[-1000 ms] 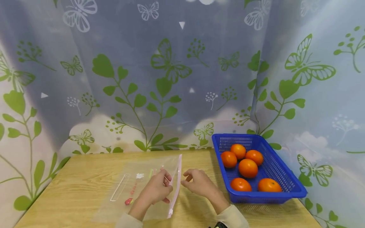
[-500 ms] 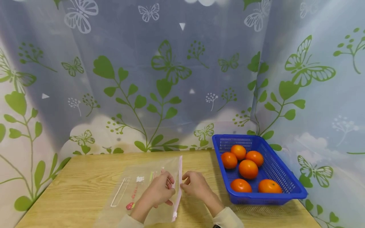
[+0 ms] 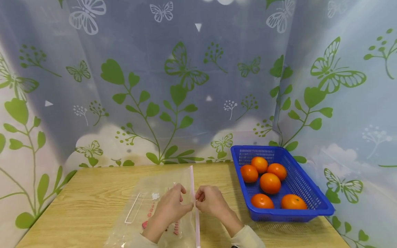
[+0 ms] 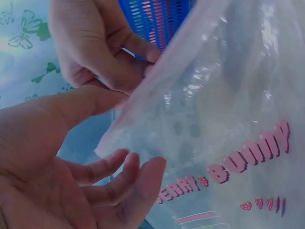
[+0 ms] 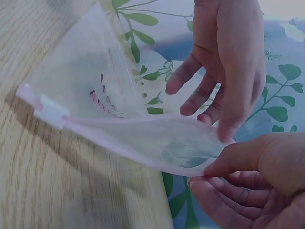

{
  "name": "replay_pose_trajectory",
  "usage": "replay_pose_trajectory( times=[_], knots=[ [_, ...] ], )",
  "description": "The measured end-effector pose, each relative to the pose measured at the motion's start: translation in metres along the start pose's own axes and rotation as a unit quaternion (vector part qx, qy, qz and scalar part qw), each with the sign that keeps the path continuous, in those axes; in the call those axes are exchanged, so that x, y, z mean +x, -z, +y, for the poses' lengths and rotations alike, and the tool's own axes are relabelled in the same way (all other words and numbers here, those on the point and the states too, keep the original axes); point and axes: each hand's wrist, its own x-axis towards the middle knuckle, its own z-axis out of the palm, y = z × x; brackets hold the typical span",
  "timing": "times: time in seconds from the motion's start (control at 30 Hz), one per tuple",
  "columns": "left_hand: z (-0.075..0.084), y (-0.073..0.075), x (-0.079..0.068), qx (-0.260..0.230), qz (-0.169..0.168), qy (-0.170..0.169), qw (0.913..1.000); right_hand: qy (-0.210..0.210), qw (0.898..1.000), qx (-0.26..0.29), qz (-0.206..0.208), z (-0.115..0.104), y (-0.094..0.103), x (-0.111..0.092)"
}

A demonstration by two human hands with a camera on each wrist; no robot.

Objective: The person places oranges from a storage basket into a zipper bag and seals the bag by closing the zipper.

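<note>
A clear plastic slider bag (image 3: 136, 193) with pink and white print lies toward the left of the table, its pink zip edge (image 3: 197, 229) facing right and lifted. The fingertips of my right hand (image 3: 212, 201) pinch this edge near its middle. Opposite, my left hand (image 3: 172, 206) has its thumb at the edge and its other fingers spread loosely, apart from the thumb. The right wrist view shows the mouth gaping between the hands, with the white slider (image 5: 50, 112) near one end. Printed lettering (image 4: 228, 167) shows on the bag in the left wrist view.
A blue plastic basket (image 3: 305, 175) holding several oranges (image 3: 270, 183) stands at the right of the wooden table (image 3: 83, 193). A patterned curtain (image 3: 198, 113) hangs behind the table and along its sides.
My right hand has come left to the zip edge and now pinches it. The edge has swung, its near end moving right, and the mouth's near end has left the head view.
</note>
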Motion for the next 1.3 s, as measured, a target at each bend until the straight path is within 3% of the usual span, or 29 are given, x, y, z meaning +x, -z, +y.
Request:
replay_pose_trajectory(
  times=[0.23,0.67,0.9,1.07,1.3],
  knots=[
    [0.001,-0.002,0.002,0.025,0.036,-0.014,0.9989,0.013,0.999,-0.027,0.014,-0.004,0.0,0.0],
    [0.0,0.004,0.003,-0.041,0.057,-0.048,0.9963,0.015,0.999,0.014,0.024,0.002,0.002,0.003],
    [0.002,0.004,0.005,-0.049,0.094,-0.053,0.9929,0.04,0.998,0.033,0.021,0.001,-0.001,0.004],
    [0.005,0.007,0.006,-0.023,0.123,-0.048,0.991,0.04,0.998,0.038,0.033,0.002,0.0,0.004],
    [0.01,0.022,0.0,0.037,0.172,-0.063,0.9824,0.045,0.996,0.002,0.072,0.007,0.004,0.005]
  ],
)
